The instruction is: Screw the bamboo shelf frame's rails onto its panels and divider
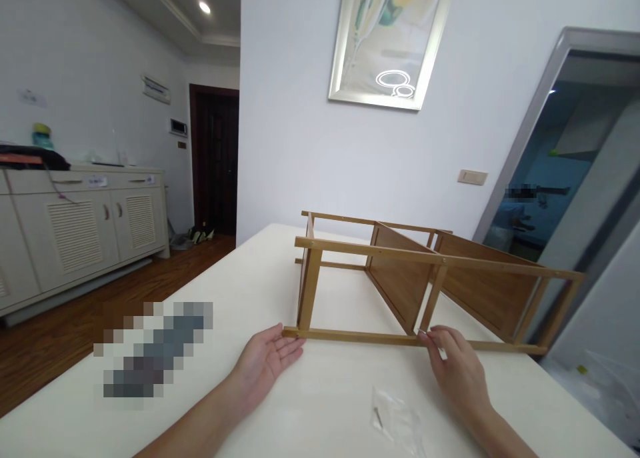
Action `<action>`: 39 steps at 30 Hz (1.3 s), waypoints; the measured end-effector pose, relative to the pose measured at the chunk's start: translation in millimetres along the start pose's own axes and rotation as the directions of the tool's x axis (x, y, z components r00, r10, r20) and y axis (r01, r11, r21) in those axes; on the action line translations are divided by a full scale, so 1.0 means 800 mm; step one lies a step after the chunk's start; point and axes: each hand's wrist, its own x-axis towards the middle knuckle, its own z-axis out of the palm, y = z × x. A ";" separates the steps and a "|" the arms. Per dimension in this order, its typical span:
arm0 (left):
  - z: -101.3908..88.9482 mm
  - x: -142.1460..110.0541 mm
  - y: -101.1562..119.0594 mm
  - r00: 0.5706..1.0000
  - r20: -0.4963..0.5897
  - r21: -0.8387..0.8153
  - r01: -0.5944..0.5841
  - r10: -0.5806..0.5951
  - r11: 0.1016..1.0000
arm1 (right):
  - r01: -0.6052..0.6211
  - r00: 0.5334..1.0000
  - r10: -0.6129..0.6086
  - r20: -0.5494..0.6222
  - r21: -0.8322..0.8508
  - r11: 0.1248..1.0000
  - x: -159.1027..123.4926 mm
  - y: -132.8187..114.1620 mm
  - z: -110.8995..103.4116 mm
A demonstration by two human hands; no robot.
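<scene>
A wooden shelf rack lies on its side on the white table, its slatless brown shelf panels standing on edge. At the rack's left end my left hand rests palm up, fingers stretched out and touching the end of the near lower rail. My right hand is closed in a pinch at the joint where a crossbar meets that rail. Between its fingertips shows a thin, light metal piece, mostly hidden. In front of the rack lies a clear plastic bag with a small screw in it.
A pixelated dark object lies on the table's left side. Behind the table stands a wall with a framed picture. A white cabinet is at far left, a doorway at right. Clear plastic wrapping sits beyond the table's right edge.
</scene>
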 end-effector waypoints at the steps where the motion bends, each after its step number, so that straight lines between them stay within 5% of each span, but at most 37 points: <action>1: 0.000 0.000 0.000 1.000 0.006 -0.001 0.002 -0.002 1.000 | 0.048 0.999 -0.048 -0.021 -0.032 0.998 0.002 -0.005 -0.004; 6: 0.001 0.000 -0.002 1.000 0.023 0.006 0.001 -0.001 1.000 | 0.229 0.972 -0.232 0.034 0.069 0.971 0.015 -0.051 -0.008; 14: 0.002 -0.006 -0.002 0.995 0.093 0.072 -0.027 0.021 0.997 | 0.291 0.919 -0.364 0.149 0.366 0.884 0.039 -0.196 0.027; 18: 0.002 -0.009 -0.005 0.992 0.121 0.101 -0.055 0.042 0.993 | 0.289 0.919 -0.372 0.128 0.423 0.859 0.038 -0.242 0.047; 31: -0.001 -0.013 -0.010 0.971 0.239 0.234 -0.080 0.023 0.969 | 0.274 0.948 -0.313 0.055 0.353 0.894 0.028 -0.238 0.052; 39: 0.000 -0.015 -0.014 0.941 0.333 0.348 -0.182 0.059 0.920 | 0.387 0.899 -0.435 0.042 0.387 0.837 0.030 -0.240 0.054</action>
